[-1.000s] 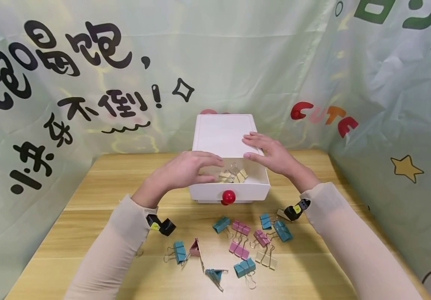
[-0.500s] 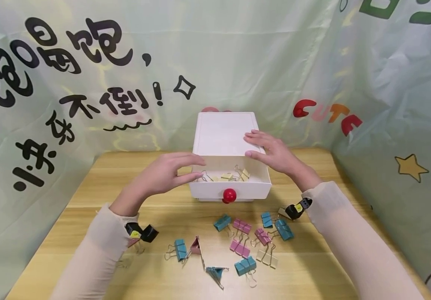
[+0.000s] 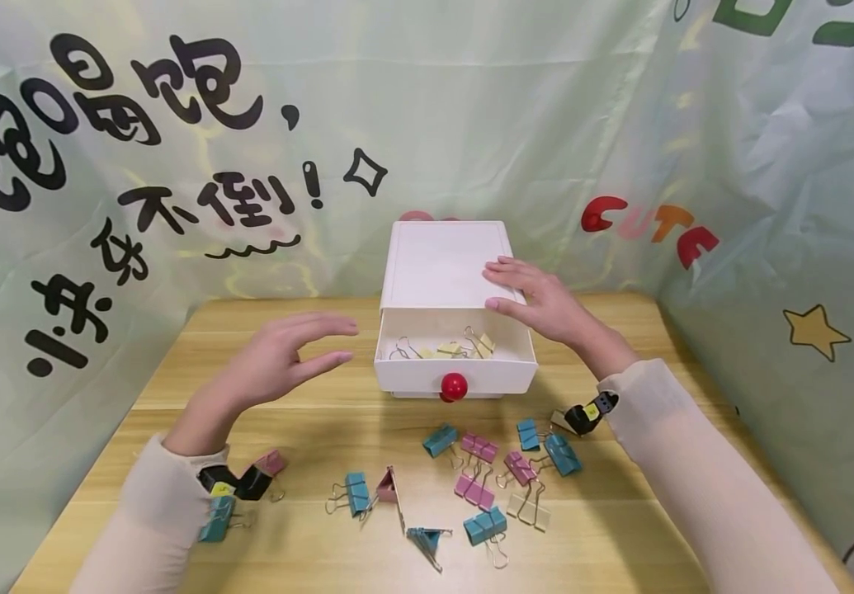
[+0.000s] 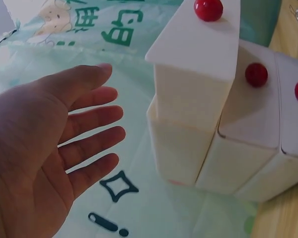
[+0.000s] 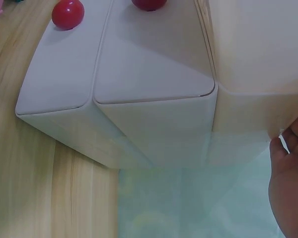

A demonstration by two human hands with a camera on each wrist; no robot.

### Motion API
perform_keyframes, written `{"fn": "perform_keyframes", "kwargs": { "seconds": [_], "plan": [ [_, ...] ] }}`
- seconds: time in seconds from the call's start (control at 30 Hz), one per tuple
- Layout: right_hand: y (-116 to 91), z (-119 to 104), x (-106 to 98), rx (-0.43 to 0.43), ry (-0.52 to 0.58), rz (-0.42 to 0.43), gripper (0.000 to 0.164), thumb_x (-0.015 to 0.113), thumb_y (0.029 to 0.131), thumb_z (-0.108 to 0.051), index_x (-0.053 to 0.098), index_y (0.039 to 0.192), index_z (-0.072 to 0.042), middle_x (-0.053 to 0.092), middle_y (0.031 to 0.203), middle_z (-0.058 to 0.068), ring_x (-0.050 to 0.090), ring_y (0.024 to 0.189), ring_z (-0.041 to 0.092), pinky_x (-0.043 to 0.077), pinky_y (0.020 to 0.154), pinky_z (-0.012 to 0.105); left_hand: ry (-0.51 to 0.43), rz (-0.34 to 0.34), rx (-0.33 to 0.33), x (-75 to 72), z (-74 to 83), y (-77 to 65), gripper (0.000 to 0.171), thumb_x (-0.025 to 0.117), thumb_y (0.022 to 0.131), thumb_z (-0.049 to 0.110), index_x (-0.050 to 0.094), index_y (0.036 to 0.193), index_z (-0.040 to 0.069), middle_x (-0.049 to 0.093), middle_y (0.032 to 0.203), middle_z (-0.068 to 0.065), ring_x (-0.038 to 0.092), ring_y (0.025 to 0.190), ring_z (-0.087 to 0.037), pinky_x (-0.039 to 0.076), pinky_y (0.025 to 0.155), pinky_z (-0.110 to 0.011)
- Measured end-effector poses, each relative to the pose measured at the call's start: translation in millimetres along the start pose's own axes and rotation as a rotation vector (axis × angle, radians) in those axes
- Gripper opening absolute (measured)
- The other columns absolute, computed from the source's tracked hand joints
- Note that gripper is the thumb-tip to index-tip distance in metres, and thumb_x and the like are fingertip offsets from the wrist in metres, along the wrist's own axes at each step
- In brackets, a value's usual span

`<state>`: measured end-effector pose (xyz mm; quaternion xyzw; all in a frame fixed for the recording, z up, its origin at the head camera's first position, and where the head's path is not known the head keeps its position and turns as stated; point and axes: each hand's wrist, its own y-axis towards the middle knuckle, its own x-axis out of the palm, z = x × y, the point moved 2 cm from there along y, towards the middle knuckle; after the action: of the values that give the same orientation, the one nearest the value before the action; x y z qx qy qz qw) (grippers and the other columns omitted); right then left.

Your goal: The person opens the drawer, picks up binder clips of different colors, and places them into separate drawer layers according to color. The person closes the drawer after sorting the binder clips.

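Note:
A white drawer unit (image 3: 441,264) with red knobs stands at the back of the table. Its top drawer (image 3: 404,379) is pulled out, and several cream binder clips (image 3: 450,351) lie inside. My right hand (image 3: 543,304) rests on the unit's top right edge, fingers extended. To the left of the drawer hovers my left hand (image 3: 266,363), fingers spread and holding nothing. The left wrist view shows that empty palm (image 4: 35,134) apart from the drawer's side. Two lower drawers (image 4: 248,111) are closed.
Several blue, pink and cream binder clips lie on the wooden table in front, among them a blue clip (image 3: 486,528) and a pink clip (image 3: 474,491). A pink clip (image 3: 272,462) and a blue clip (image 3: 217,520) lie by the left wrist. A printed cloth (image 3: 471,124) hangs behind.
My left hand has moved left and down, from over the open drawer to beside it. More clips inside and by the left wrist now show. The right hand stays on the unit.

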<state>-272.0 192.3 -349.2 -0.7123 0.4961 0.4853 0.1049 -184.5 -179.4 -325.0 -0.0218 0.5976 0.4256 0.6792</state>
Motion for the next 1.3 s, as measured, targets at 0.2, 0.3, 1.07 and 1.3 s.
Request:
{"fn": "perform_keyframes", "kwargs": {
  "seconds": [0.2, 0.3, 1.07, 1.3],
  "plan": [
    [0.5, -2.3, -0.5, 0.01, -0.002, -0.006, 0.064, 0.062, 0.093, -0.05, 0.05, 0.144, -0.014, 0.039, 0.153, 0.003, 0.026, 0.144, 0.022, 0.02, 0.116, 0.053, -0.003, 0.016, -0.046, -7.3, -6.3, -17.6, 0.034, 0.072, 0.09, 0.017, 0.067, 0.123, 0.015, 0.065, 0.124, -0.001, 0.058, 0.119, -0.022, 0.047, 0.097, -0.046],
    [0.3, -3.1, -0.7, 0.011, -0.004, -0.004, 0.064, 0.062, 0.093, -0.05, 0.051, 0.144, -0.013, 0.039, 0.153, 0.004, 0.027, 0.144, 0.022, 0.02, 0.116, 0.053, -0.008, 0.022, -0.062, -8.0, -7.8, -23.9, 0.034, 0.071, 0.091, 0.018, 0.066, 0.125, 0.018, 0.064, 0.125, 0.002, 0.057, 0.119, -0.02, 0.046, 0.098, -0.045],
    [0.8, -4.3, -0.6, 0.01, -0.003, -0.001, 0.063, 0.063, 0.093, -0.048, 0.051, 0.144, -0.013, 0.04, 0.153, 0.004, 0.026, 0.144, 0.023, 0.019, 0.116, 0.054, -0.151, 0.015, -0.068, 54.3, 6.8, -49.7, 0.038, 0.071, 0.091, 0.022, 0.063, 0.127, 0.014, 0.061, 0.13, 0.002, 0.055, 0.123, -0.02, 0.046, 0.1, -0.045],
    [2.4, -3.6, -0.5, -0.001, -0.01, 0.002, 0.063, 0.063, 0.093, -0.047, 0.051, 0.144, -0.013, 0.04, 0.152, 0.005, 0.026, 0.144, 0.023, 0.019, 0.116, 0.054, -0.198, -0.024, -0.038, 74.6, 8.5, -53.1, 0.036, 0.07, 0.092, 0.021, 0.063, 0.126, 0.011, 0.063, 0.127, 0.001, 0.058, 0.119, -0.019, 0.05, 0.096, -0.041]
  ]
}}
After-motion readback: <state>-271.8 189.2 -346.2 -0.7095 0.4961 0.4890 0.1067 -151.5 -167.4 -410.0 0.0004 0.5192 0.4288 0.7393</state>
